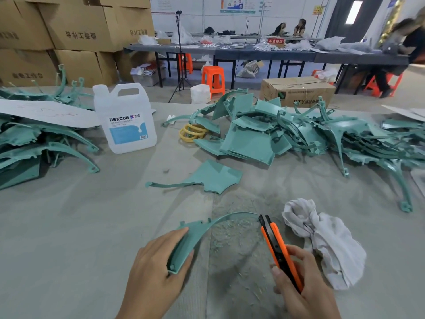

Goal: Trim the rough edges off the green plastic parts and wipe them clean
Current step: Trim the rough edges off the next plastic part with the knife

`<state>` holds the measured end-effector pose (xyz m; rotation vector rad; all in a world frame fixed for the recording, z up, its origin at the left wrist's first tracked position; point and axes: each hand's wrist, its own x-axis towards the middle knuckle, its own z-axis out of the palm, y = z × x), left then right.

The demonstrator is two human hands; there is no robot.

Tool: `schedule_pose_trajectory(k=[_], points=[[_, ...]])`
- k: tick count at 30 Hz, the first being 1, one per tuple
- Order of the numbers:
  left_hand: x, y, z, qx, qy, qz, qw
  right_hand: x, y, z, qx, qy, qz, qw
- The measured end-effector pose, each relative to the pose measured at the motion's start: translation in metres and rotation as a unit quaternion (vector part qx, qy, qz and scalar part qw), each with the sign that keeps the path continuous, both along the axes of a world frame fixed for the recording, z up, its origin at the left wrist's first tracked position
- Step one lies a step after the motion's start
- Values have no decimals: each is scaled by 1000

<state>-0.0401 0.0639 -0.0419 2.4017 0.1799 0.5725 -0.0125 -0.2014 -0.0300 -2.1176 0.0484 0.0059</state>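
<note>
Here, the left hand [158,261] at 7 o'clock holds a curved green part [197,229], with its fingers wrapped round the wide end. The right hand [296,279] at 5 o'clock grips an orange knife [276,245]. The knife's tip points to 12 o'clock, just beside the part's thin end. A white rag [322,240] lies at 4 o'clock. More green parts [287,132] are piled at 2 o'clock. A white jug [127,118] stands at 11 o'clock.

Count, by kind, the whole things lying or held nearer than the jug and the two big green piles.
Green plastic parts: 2, the held green part and the loose green part
Orange knife: 1
White cloth: 1
Total: 4
</note>
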Motion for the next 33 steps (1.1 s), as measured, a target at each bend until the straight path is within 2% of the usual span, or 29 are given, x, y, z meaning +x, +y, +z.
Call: schedule_pose_trajectory(k=[5,8,18,28,33], points=[[6,-2,0,22,10,-47,999,2,9,8,-16,-10,36,999],[8,-5,-2,-4,26,-76,997,7,14,12,-23,-10,64,998],[9,-7,0,-55,31,-68,996,22,27,16,-149,-13,171,974],[9,-11,3,-94,80,-36,992,17,28,23,-196,-35,193,961],[4,-13,2,-76,77,-42,993,37,27,14,-238,-56,120,962]])
